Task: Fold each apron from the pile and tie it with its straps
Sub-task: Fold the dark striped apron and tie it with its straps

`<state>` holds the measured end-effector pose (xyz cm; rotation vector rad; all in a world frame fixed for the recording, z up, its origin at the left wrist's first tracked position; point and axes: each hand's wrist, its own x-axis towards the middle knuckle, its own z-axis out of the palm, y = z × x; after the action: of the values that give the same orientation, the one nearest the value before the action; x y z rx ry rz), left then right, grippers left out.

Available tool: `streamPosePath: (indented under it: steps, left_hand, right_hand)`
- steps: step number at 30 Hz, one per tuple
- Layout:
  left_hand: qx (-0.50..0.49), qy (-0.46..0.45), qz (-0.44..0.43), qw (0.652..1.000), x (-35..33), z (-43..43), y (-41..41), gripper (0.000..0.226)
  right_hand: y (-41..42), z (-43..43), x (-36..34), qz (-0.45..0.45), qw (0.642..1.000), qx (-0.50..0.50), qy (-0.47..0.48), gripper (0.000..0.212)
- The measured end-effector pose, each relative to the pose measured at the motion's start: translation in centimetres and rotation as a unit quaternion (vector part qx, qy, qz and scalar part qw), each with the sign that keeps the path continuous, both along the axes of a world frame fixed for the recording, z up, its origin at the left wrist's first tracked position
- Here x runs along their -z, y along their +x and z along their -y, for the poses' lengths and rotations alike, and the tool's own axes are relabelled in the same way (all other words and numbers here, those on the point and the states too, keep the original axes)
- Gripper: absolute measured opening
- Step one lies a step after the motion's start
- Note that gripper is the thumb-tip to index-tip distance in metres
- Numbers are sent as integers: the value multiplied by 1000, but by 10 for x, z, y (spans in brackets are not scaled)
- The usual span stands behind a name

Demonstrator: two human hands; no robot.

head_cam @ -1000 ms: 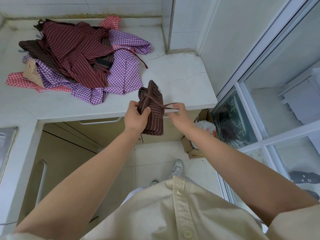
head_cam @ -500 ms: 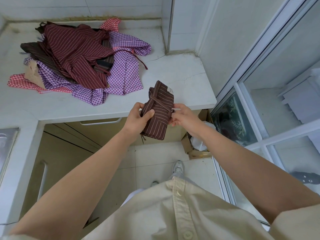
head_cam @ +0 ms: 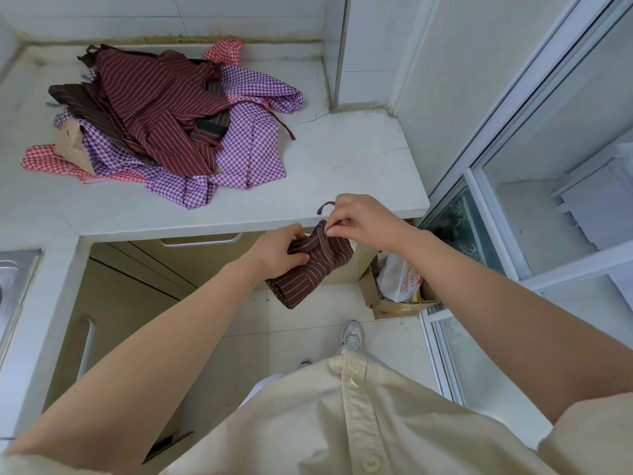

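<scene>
Holding the folded apron (head_cam: 310,274) in the air just off the front edge of the counter (head_cam: 342,173), I had open floor beneath it and the bare right end of the slab beyond. My left hand (head_cam: 279,252) gripped the bundle round its middle, fingers curled into the cloth. My right hand (head_cam: 363,219) pinched the strap (head_cam: 324,205) at the bundle's top, its loose end curling up over the counter lip. There was one bundle and one strap end showing (where the other lay, I could not tell). The bundle was brown cloth with thin pale stripes, a stubby, creased roll.

The pile (head_cam: 164,125) lay well apart at the counter's back left, a loose heap in four patterns: maroon stripe, dark brown stripe, purple check and red check. How many aprons that made I could not count. The slab was white and cracked near its right side. On my right a white glass-door frame (head_cam: 486,138) hemmed the space, with one cardboard box (head_cam: 371,293) on the floor tiles holding a white bag (head_cam: 399,279).
</scene>
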<state>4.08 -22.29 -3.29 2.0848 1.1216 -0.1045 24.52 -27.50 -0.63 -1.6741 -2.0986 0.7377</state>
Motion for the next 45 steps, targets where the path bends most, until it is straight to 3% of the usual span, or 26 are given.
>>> streamPosePath:
  steps: [5, 10, 12, 14, 16, 20, 22, 24, 25, 27, 28, 30, 33, 35, 37, 38, 40, 42, 43, 45]
  left_hand:
    - [33, 36, -8, 999, -1, -2, -6, 28]
    - [142, 32, 9, 989, -3, 0, 3, 31]
    - [168, -8, 38, 985, -6, -1, 2, 26]
    - [161, -114, 98, 975, -11, -1, -3, 19]
    - [151, -225, 160, 949, -21, 1, -8, 14]
    - [133, -402, 207, 882, -38, -1, -9, 29]
    - [112, -478, 243, 837, -41, -1, -8, 30]
    - [66, -538, 328, 774, -38, -1, -6, 35]
    - [32, -553, 377, 743, -34, -1, -6, 42]
    - [-54, -542, 441, 714, -28, -4, -5, 55]
    - [-96, -523, 453, 716, -24, -5, -6, 60]
    - [-154, -504, 450, 721, -17, -7, -9, 65]
    - [-191, -527, 417, 715, -11, -9, -12, 46]
    - [-192, -529, 385, 731, -12, -8, -13, 34]
    - [-198, -542, 375, 726, -15, -7, -13, 39]
    - [-212, -561, 384, 702, -17, -5, -13, 41]
    - [-250, -615, 418, 620, -19, 3, -10, 44]
    - [-282, -638, 455, 554, -13, 10, -7, 57]
    - [-302, -630, 461, 548, -8, 15, -5, 63]
    - [-351, -601, 453, 558, 3, 24, -2, 62]
  right_hand:
    - [10, 6, 7, -42, 994, 76, -60, 8]
    - [-8, -1, -1, -44, 997, -3, -57, 8]
    - [-9, -6, -7, -55, 994, -7, -92, 8]
    - [-2, -4, -12, -92, 983, 8, -159, 8]
    - [7, -1, -19, -180, 955, 30, -233, 10]
    - [18, 4, -10, -349, 842, 93, -401, 14]
    - [17, 8, 2, -396, 810, 172, -396, 25]
    - [6, 15, 3, -492, 754, 244, -359, 18]
    - [-4, 19, 1, -565, 719, 219, -340, 3]
    - [-20, 18, 6, -692, 637, 158, -302, 32]
    - [-29, 17, 7, -718, 618, 141, -288, 37]
    - [-35, 13, 10, -717, 626, 141, -273, 33]
    - [-37, 15, 6, -687, 654, 143, -284, 61]
    - [-38, 13, 6, -696, 630, 168, -302, 76]
    - [-40, 11, 5, -716, 600, 195, -300, 68]
    - [-41, 9, 4, -725, 590, 205, -288, 56]
    - [-45, 4, -1, -737, 571, 256, -255, 35]
    - [-49, -3, -2, -756, 530, 309, -228, 33]
    - [-50, -5, -2, -766, 509, 326, -219, 31]
    - [-47, -10, 1, -763, 510, 346, -197, 23]
